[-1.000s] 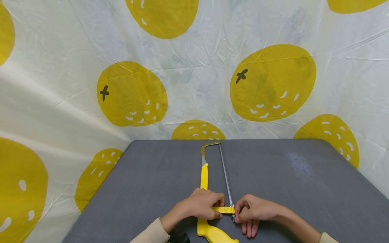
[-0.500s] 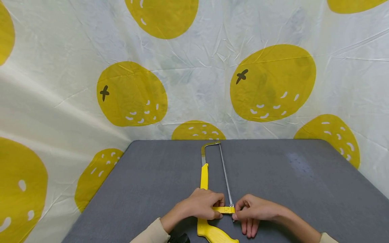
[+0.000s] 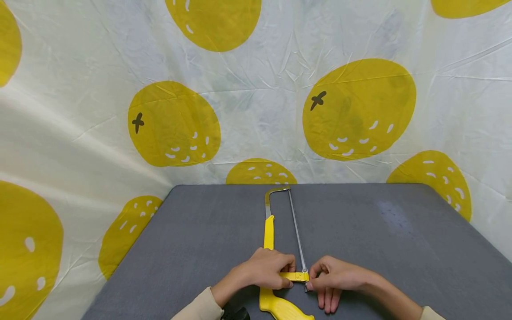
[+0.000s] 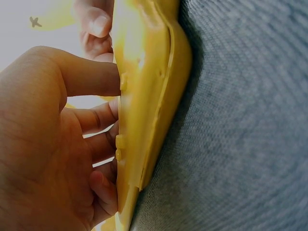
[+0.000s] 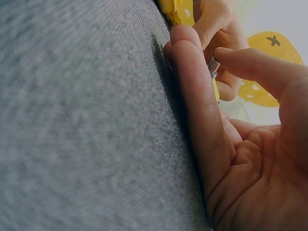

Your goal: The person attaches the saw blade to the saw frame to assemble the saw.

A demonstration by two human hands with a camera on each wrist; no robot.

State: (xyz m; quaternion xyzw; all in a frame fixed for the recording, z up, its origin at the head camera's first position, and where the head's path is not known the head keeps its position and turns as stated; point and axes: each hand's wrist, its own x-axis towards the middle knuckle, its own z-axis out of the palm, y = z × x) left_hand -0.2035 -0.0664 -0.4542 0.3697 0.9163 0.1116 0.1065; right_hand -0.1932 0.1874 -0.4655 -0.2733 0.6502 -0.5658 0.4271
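A hacksaw (image 3: pixel 269 233) with a yellow frame lies flat on the grey table, its thin blade (image 3: pixel 297 229) running along the right side. My left hand (image 3: pixel 266 269) grips the yellow crosspiece near the handle (image 3: pixel 286 307), thumb and fingers at either side of it. In the left wrist view the yellow handle (image 4: pixel 144 96) fills the middle, beside the hand. Thumb and forefinger of my right hand (image 3: pixel 338 275) pinch the small metal tension nut (image 5: pixel 213 65) at the near end of the blade. Its other fingers extend down along the cloth, and the fingertips partly hide the nut.
The grey cloth-covered table (image 3: pixel 380 235) reaches back to a pale curtain (image 3: pixel 260 120) printed with yellow fruit. The saw's far end lies close to the table's back edge. A small black object (image 3: pixel 240 314) shows by the left wrist.
The right thumb and forefinger have shifted slightly around the nut, covering more of it than a second ago. The saw and left hand keep their places.
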